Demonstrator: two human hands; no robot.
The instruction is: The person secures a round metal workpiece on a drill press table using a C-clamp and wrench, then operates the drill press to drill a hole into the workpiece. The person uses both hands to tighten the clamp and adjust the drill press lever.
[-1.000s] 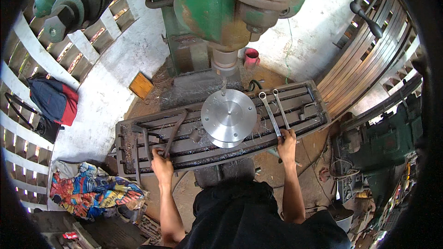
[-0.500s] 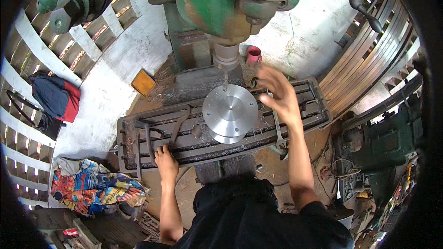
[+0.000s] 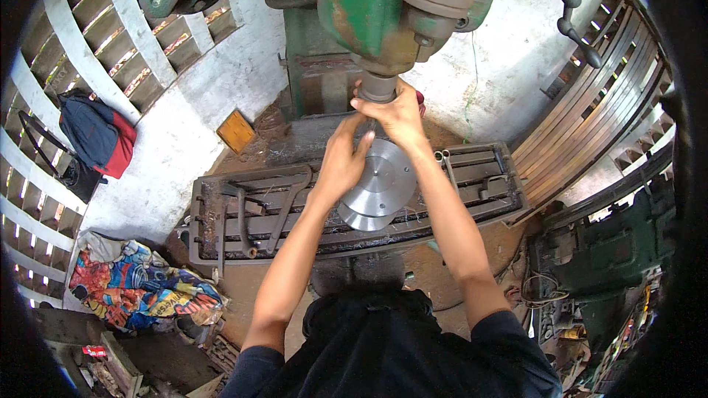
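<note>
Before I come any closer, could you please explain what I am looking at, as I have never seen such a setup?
Of course. There is no robot here, only a person working with two bare hands. The view comes from a fisheye camera worn on the head, looking down, so straight edges bend near the rim. At the top is a green machine head, with a round metal holder beneath it. The right hand is wrapped around that holder. The left hand is just below; whether it grips anything is unclear. The slotted metal table carries a shiny round disc, two wrenches by the right forearm, and dark metal bars on the left.
</note>
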